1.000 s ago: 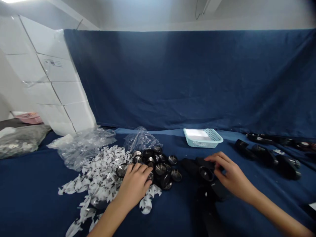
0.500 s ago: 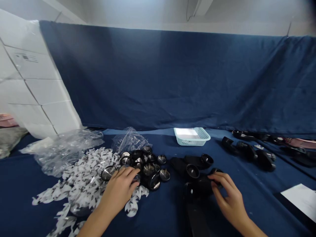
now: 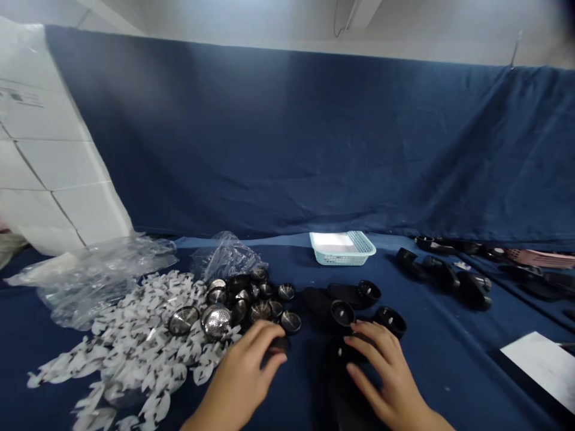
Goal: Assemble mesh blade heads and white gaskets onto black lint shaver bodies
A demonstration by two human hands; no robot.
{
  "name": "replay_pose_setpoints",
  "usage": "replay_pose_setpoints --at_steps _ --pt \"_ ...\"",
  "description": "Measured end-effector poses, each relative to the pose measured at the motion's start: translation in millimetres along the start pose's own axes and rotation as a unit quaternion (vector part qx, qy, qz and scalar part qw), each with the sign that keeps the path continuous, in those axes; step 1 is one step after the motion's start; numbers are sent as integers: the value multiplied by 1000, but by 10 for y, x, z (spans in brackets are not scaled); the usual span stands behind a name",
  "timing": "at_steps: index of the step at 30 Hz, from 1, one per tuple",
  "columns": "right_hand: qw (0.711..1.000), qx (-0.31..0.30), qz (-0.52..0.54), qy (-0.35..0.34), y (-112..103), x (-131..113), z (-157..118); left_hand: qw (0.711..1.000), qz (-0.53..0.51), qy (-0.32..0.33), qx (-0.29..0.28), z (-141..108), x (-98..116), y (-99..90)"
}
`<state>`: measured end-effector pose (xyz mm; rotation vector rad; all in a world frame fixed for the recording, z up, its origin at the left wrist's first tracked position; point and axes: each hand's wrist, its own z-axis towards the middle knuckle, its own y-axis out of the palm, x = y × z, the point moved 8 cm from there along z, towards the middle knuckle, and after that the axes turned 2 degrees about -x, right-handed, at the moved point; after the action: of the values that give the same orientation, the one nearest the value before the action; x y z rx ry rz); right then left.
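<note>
The nearest black part is laid lengthwise toward the viewer, round end away, beside the right hand, the nearer one. That hand's fingers are parted and bent; whether anything is gripped cannot be told. By the left hand, to the part's left, a dark cap is pinched, half hidden. The part's near end is lost against dark cloth.

basket: floor partly hidden by paper | nearer than basket: left grip mostly covers dark lid, detail blurred; right grip hides some of black part, cut off by bottom edge | far left of basket: boxes cut off, label unreadable | far right of basket: pink tray cut off
</note>
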<state>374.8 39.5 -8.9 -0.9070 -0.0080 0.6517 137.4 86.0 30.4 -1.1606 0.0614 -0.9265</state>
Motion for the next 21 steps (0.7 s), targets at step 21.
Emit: replay_pose_setpoints --at_steps 21 --pt "978 -50 186 82 335 -260 -56 993 -117 -9 0 -181 230 362"
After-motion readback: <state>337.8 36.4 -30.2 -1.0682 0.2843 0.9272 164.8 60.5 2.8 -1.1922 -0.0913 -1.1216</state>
